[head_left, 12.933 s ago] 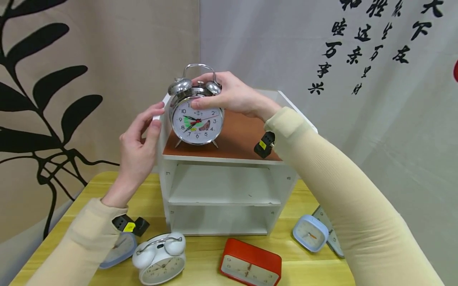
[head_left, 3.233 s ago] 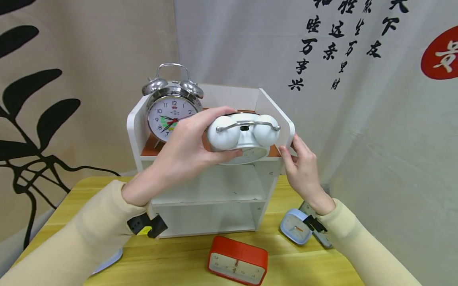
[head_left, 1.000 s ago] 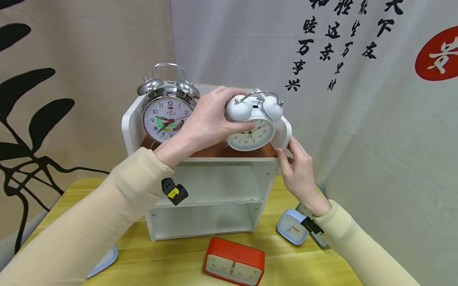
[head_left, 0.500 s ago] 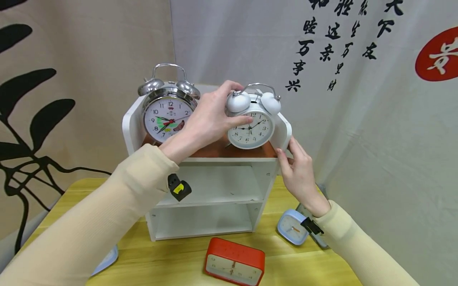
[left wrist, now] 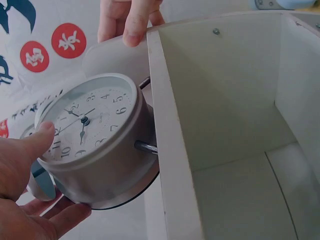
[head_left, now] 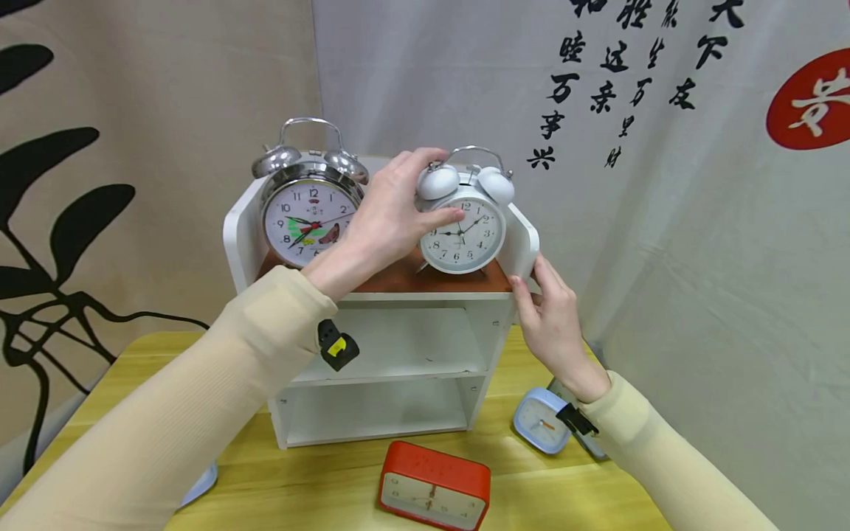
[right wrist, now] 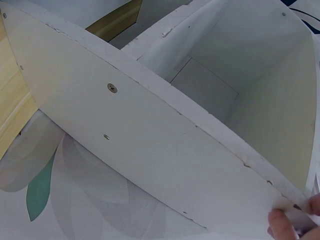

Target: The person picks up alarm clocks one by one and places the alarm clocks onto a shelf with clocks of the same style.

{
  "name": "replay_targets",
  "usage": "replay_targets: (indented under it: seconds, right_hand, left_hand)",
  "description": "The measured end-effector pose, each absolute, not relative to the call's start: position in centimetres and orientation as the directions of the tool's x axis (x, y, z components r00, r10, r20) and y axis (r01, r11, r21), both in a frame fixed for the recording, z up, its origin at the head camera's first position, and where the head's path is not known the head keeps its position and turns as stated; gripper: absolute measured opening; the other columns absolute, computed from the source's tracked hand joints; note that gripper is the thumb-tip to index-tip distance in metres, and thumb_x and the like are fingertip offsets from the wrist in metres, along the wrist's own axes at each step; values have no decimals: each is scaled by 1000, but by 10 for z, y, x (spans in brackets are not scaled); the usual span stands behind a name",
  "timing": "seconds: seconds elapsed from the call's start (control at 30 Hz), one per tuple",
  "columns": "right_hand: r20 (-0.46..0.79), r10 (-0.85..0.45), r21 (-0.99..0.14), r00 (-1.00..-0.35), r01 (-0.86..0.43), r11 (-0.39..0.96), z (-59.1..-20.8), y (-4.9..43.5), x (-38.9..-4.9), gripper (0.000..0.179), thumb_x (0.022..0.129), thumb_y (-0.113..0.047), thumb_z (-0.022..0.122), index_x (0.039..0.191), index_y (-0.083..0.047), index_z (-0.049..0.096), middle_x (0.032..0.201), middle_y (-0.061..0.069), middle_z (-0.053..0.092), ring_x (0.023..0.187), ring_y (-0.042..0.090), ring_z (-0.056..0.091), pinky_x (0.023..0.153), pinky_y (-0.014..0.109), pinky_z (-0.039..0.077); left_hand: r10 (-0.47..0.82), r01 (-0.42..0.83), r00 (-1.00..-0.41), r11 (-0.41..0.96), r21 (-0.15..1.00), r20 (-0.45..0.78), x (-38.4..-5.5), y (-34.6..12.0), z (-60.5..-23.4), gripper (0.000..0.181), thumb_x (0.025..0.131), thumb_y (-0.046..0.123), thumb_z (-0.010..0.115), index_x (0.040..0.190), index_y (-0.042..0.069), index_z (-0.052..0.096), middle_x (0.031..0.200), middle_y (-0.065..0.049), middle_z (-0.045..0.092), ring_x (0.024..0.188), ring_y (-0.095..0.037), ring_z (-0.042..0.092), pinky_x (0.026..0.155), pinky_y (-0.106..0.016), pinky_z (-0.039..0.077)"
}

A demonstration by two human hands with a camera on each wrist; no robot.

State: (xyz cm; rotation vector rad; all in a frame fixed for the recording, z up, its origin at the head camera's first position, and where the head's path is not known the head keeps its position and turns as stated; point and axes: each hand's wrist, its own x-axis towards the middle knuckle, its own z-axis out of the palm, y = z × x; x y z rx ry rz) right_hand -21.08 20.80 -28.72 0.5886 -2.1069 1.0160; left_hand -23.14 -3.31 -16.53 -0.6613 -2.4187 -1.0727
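Note:
A white twin-bell alarm clock (head_left: pixel 465 247) stands upright at the right of the brown top board (head_left: pixel 395 280) of a small white shelf (head_left: pixel 392 297). My left hand (head_left: pixel 392 210) grips it from the left, thumb across the dial's upper edge and fingers behind the case. In the left wrist view the clock's metal legs (left wrist: pixel 146 147) meet the white board. My right hand (head_left: pixel 554 321) pinches the front edge of the shelf's right side panel (head_left: pixel 524 240); its fingertips (right wrist: pixel 282 227) show in the right wrist view. A silver twin-bell alarm clock (head_left: pixel 302 210) stands at the top left, partly behind my left hand.
On the wooden table (head_left: pixel 319 479), a red rectangular clock (head_left: pixel 434 476) lies in front of the shelf. A light blue clock (head_left: pixel 541 420) is at the right, beside a grey piece (head_left: pixel 594 448) under my right wrist. Another blue object (head_left: pixel 201 483) is mostly hidden by my left sleeve.
Earlier my right hand held the silver clock and the white one was on the table. Since then my left hand has brought the white clock onto the top board and tilted it upright.

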Motion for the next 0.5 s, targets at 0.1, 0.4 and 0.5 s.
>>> replay_targets:
  seconds: [0.1, 0.4, 0.5]
  right_hand:
    - [759, -94, -482, -644, -653, 584, -288, 208, -211, 45, 105, -4, 59, 149, 6, 52, 138, 27, 64, 125, 41, 68, 87, 42, 65]
    - [766, -93, -473, -637, -655, 590, -288, 208, -211, 43, 105, -3, 60, 146, 8, 53, 134, 28, 65, 122, 42, 70, 86, 43, 65]
    - [767, -91, -470, -635, -653, 594, -288, 208, -211, 43, 105, -4, 60, 146, 8, 53, 135, 28, 65, 123, 41, 70, 85, 42, 65]
  left_hand:
    - [255, 572, -802, 589, 571, 540, -234, -33, -166, 73, 92, 27, 83, 155, 12, 48, 149, -13, 58, 133, -26, 58, 116, -38, 52]
    - [283, 568, -812, 582, 582, 510, -237, -31, -166, 69, 96, 29, 78, 156, 13, 46, 149, -12, 58, 136, -26, 58, 120, -39, 50]
    - [294, 568, -815, 578, 586, 500, -237, -30, -165, 69, 97, 29, 76, 157, 14, 44, 150, -12, 58, 137, -25, 58, 121, -38, 49]
